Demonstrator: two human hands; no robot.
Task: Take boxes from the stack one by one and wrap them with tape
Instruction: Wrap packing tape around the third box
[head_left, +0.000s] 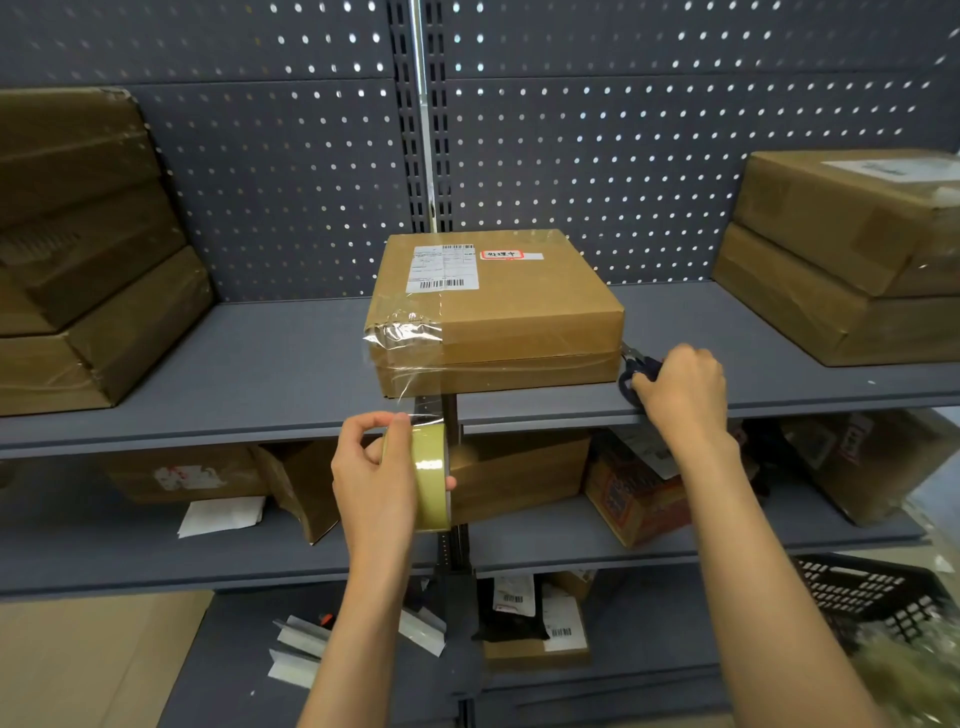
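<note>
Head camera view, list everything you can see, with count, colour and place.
Centre box: one, brown, labelled, middle shelf, partly taped.
Tape roll: one, yellowish, strip running up to the box.
Scissors: one, dark handles, right of the box.
Left stack: brown boxes, count unclear.
Right stack: two brown boxes.
Lower shelves: assorted boxes, parcels, papers.
Crate: one, black, bottom right.
Left hand: holding the tape roll.
Right hand: on the scissors.

Box (493, 312) centred on shelf (260, 374), stacks left (88, 249) and right (852, 249), tape roll (431, 475) before it
</note>
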